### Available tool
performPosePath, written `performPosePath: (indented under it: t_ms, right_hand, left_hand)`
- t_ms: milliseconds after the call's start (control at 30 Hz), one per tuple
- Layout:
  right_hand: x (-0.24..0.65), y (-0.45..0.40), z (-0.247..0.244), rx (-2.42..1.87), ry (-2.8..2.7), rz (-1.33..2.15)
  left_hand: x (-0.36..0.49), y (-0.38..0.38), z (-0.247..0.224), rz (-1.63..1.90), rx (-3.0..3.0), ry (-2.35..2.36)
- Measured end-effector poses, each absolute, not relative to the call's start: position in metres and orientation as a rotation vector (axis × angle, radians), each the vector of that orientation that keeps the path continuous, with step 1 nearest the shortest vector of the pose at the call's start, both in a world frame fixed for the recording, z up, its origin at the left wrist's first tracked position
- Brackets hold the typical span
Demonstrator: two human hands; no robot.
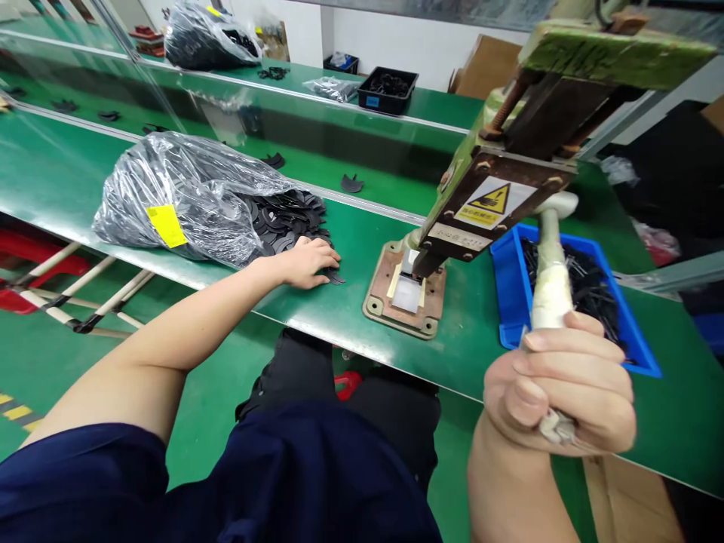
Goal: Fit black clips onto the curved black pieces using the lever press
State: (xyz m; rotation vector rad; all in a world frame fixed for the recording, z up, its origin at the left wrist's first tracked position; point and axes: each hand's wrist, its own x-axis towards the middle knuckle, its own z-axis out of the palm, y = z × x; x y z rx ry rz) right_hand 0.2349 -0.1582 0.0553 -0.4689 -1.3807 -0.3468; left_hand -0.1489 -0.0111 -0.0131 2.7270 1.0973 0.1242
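My right hand (559, 385) is wrapped round the pale, taped lever handle (551, 283) of a green hand press (492, 162). Under the press ram, a metal fixture (407, 292) sits on the brown base plate (376, 298); a small dark piece shows at the ram's tip, too little of it to name. To the left, my left hand (310, 264) rests at the edge of a pile of black curved plastic pieces (288, 219), fingers bent and together. One thin black piece (335, 278) pokes out beneath its fingertips. The pile spills from a clear plastic bag (197, 188) with a yellow label.
Right of the press stands a blue bin (636, 339) of black parts. Behind the bench (317, 317), a clear panel fronts a strip where loose black pieces (351, 183) lie. Further back are a black tray (388, 90) and another filled bag (207, 38).
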Motion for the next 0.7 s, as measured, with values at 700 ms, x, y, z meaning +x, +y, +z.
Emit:
performPosePath:
  t_ms: [700]
  right_hand:
    - [0.23,-0.175,0.063,-0.608,-1.489,-0.289]
  left_hand:
    - [-0.075,-0.032,-0.012,0.666,1.434,1.125]
